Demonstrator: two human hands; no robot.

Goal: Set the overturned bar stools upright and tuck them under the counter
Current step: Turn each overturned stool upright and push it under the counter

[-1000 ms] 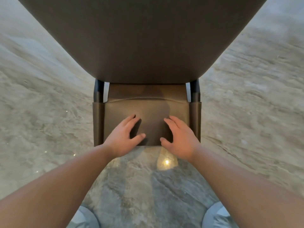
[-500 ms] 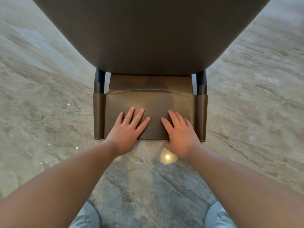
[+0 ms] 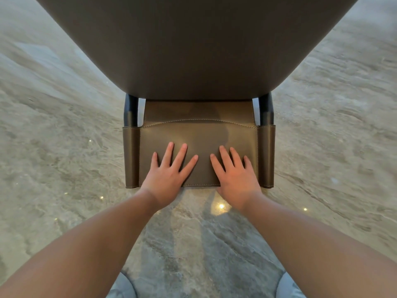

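Note:
A brown leather bar stool stands upright in front of me, its backrest [image 3: 197,136] facing me between two dark frame posts [image 3: 130,110]. Its seat runs under the dark rounded counter [image 3: 197,46] that fills the top of the view. My left hand [image 3: 169,175] lies flat on the left half of the backrest with fingers straight and spread. My right hand [image 3: 234,175] lies flat on the right half, fingers straight. Both palms press on the leather near its lower edge.
Polished grey-beige marble floor [image 3: 64,168] spreads on both sides and below, with small light reflections [image 3: 221,205]. My knees in pale trousers [image 3: 122,287] show at the bottom edge. No other stool is in view.
Both hands went from thumbs hooked under the backrest's edge to lying flat on it with fingers straight. The stool has slid a little farther under the counter.

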